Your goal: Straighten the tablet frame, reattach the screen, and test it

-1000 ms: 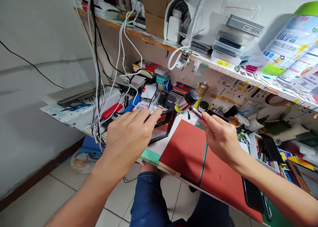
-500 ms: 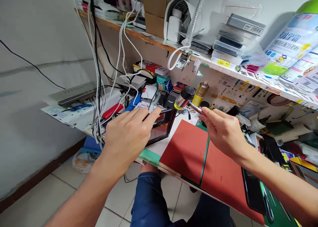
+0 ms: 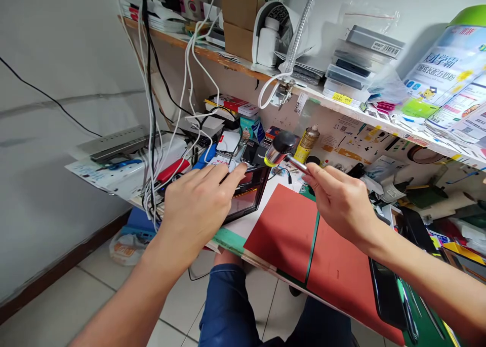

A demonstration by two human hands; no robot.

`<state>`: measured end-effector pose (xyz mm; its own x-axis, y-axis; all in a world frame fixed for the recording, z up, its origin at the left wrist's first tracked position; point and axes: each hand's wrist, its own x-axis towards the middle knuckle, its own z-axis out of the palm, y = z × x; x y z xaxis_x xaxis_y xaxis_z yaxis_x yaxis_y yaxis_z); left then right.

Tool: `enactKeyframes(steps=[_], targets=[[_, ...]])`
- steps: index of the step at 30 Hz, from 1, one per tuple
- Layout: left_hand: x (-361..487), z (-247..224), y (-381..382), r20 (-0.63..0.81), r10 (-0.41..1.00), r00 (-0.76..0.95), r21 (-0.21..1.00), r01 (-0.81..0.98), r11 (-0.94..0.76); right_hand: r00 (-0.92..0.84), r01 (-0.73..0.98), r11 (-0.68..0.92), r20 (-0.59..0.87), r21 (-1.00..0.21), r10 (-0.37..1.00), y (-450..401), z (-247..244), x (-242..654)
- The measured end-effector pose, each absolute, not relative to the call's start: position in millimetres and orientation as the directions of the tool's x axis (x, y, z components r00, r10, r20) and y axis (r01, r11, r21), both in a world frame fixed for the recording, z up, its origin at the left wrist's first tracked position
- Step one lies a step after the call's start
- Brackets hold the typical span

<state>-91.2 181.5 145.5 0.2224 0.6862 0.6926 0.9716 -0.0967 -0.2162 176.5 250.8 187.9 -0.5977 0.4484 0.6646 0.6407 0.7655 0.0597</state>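
My right hand (image 3: 341,200) is closed around the handle of a small hammer (image 3: 281,148) with a black face, a metal body and a yellow end. The hammer head hangs in the air above the desk, near the upper right corner of a black-framed panel (image 3: 248,198). That panel stands tilted on its edge, its glossy face towards the right. Over its top edge lies my left hand (image 3: 197,200), its fingers reaching behind the frame, where their tips are partly hidden. A red pad (image 3: 284,230) lies flat to the right of the panel.
A black phone (image 3: 387,291) lies on the pad's right side. Behind the panel are boxes, cables and a yellow spray can (image 3: 307,143). White and black cables hang at the left. A loaded shelf (image 3: 341,104) runs above the desk, with a metal lamp arm (image 3: 299,28).
The hammer head has shifted very slightly to the left in my right hand. My left hand remains on the panel, and the camera view has moved a little.
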Motion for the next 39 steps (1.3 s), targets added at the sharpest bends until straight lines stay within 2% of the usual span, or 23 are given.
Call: enactKeyframes(steps=[4,10,13,20,26,34,39], targets=[[-92,146,181,0.677,0.708,0.199,-0.192,0.977,-0.091,-0.470,0.712,0.702,0.754,0.016,0.459,249,197,177],[-91,147,183,0.705,0.675,0.218,-0.229,0.971,-0.075,-0.593,0.639,0.769,0.650,0.021,0.475,249,166,173],[-91,148,183,0.723,0.650,0.235,-0.241,0.967,-0.082,-0.602,0.635,0.772,0.648,0.035,0.466,251,169,174],[-91,148,183,0.736,0.633,0.242,-0.245,0.966,-0.084,-0.448,0.695,0.719,0.782,-0.001,0.433,250,191,173],[-90,148,183,0.736,0.633,0.240,-0.241,0.967,-0.086,-0.577,0.621,0.783,0.658,-0.031,0.484,248,161,172],[-90,149,182,0.736,0.633,0.241,-0.236,0.967,-0.094,-0.457,0.669,0.742,0.763,-0.045,0.458,250,181,175],[-89,147,185,0.733,0.642,0.226,-0.238,0.969,-0.070,-0.568,0.609,0.792,0.678,-0.036,0.467,249,169,172]])
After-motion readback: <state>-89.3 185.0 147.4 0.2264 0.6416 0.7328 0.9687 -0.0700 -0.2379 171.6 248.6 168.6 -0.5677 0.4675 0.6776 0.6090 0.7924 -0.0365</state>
